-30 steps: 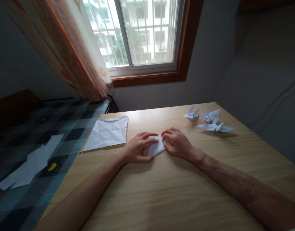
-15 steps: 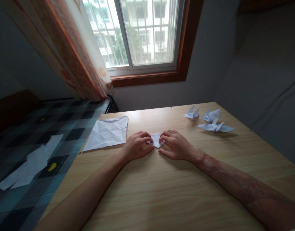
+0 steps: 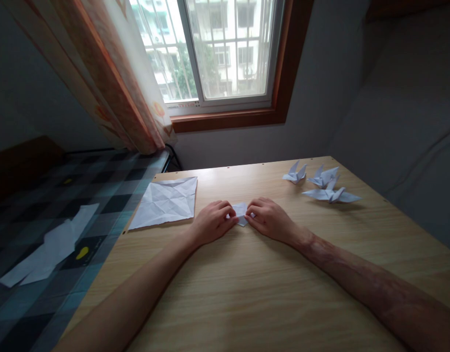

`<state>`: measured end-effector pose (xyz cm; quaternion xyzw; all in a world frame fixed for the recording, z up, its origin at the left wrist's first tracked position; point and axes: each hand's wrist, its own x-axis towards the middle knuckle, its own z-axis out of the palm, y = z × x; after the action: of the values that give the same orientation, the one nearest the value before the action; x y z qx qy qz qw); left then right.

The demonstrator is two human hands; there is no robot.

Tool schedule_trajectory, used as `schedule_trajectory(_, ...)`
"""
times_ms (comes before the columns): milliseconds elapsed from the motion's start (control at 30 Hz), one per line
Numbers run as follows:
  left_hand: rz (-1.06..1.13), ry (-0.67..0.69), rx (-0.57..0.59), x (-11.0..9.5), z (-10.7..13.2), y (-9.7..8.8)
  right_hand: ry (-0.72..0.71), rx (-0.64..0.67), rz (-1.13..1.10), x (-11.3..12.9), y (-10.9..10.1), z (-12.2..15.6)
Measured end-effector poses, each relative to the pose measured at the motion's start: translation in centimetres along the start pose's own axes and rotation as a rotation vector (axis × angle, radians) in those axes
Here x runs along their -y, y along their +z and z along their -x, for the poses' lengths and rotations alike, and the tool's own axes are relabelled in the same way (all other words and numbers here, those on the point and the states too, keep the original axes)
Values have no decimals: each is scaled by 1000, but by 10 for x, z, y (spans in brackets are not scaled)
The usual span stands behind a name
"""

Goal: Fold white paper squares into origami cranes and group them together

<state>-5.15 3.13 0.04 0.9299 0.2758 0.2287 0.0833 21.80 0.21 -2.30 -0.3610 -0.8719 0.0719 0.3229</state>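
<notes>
A small folded piece of white paper (image 3: 241, 211) lies on the wooden table between my hands. My left hand (image 3: 215, 221) pinches its left edge between thumb and fingers. On the opposite edge, my right hand (image 3: 268, 217) has thumb and fingertips closed on the paper too. The fingers cover both side corners, while the middle and the near point show. A creased square sheet of white paper (image 3: 166, 201) lies flat to the left of my left hand. Beyond my right hand stand three folded paper cranes (image 3: 331, 195).
The wooden table (image 3: 225, 293) has its far edge below a barred window (image 3: 232, 58). Left of it is a bed with a checked cover (image 3: 111, 208), bearing white paper strips (image 3: 58, 247). An orange patterned curtain (image 3: 111, 83) hangs beside the window.
My thumbs have moved up and inward against the paper, so both hands now pinch its sides more tightly. The view has shifted slightly; the cranes and the square sheet stay in place.
</notes>
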Motion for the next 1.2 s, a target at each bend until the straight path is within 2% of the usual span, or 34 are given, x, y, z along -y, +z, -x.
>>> schedule_trajectory(200, 97, -74, -27, 3, -1, 3, 77, -21, -117, -3, 2, -2)
schedule_trajectory(400, 158, -146, -72, -2, -2, 8, 131, -46, -130, -5, 2, -2)
schedule_trajectory(567, 133, -123, -54, -6, -2, 9, 143, -81, -133, -9, 7, 0)
schedule_trajectory(833, -26, -15, -37, -5, -1, 6, 118, 17, -106, -7, 3, -1)
schedule_trajectory(1200, -132, 23, -100, -11, 2, 5, 114, -40, -48, -1, -1, -1)
